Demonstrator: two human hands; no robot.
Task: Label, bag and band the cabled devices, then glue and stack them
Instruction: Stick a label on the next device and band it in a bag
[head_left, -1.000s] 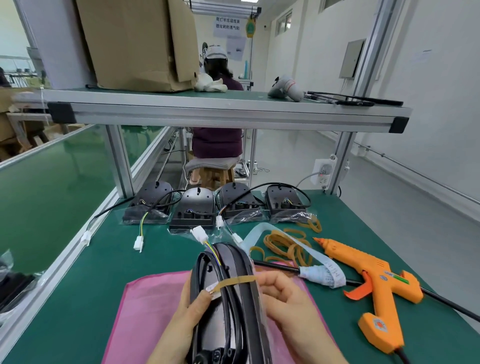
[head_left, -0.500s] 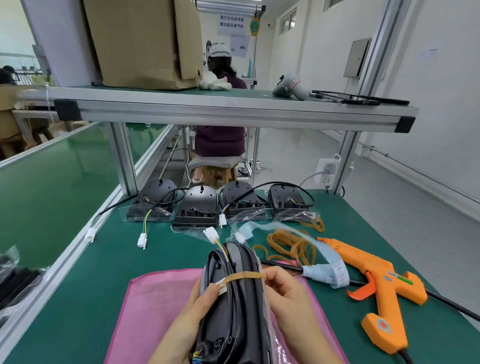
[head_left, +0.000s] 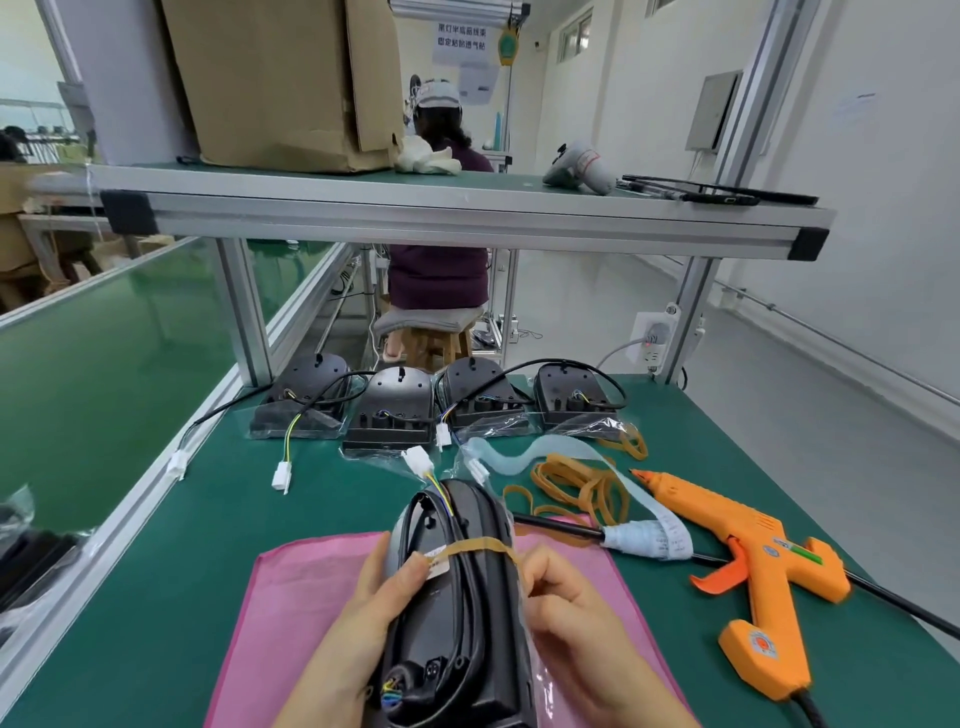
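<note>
Two black cabled devices (head_left: 470, 613) in clear bags stand on edge, pressed together over a pink cloth (head_left: 296, 608). A tan rubber band (head_left: 475, 546) runs across their top. My left hand (head_left: 363, 618) grips the left side of the pair, thumb on the band by a small label. My right hand (head_left: 566, 608) holds the right side and pinches the band there. A row of several bagged devices (head_left: 395, 410) with white connectors lies flat behind. Loose rubber bands (head_left: 582, 483) lie to the right.
An orange glue gun (head_left: 753, 566) lies at the right with its black cord. A label strip roll (head_left: 649, 535) lies beside the bands. An aluminium shelf (head_left: 457, 218) overhead carries a cardboard box (head_left: 280, 83). A green conveyor (head_left: 104, 358) runs along the left. A person sits beyond.
The device pair has tilted slightly so more of its near end shows. Both hands keep their grip and the band stays across the top.
</note>
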